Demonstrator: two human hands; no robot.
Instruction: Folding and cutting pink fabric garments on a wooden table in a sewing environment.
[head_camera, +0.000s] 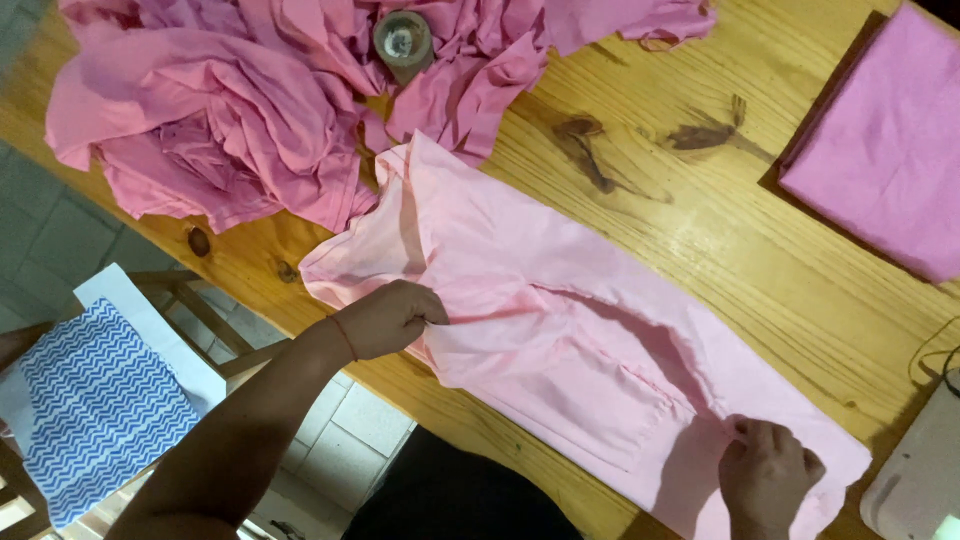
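The big wooden desk (700, 230) holds all the cloth. A long pale pink cloth (560, 330) lies stretched along the near edge of the desk, from the middle of that edge down toward the near right corner. It looks partly laid out: the right half lies fairly flat, but the left half is bunched and folded over, with many wrinkles, so I think some smoothing is done and more is left. A big heap of darker pink cloth (230, 110) sits at the far left corner, not sorted, with a small round spool (402, 42) on top of it. A neat folded pink stack (885, 150) rests at the far right edge. The left hand (392, 318) is closed and pinches a fold of the pale cloth close to the near edge. The right hand (765, 472) is curled too, and its fingertips pinch the cloth near the right corner. So the cloth runs between both hands, and each hand touches it.
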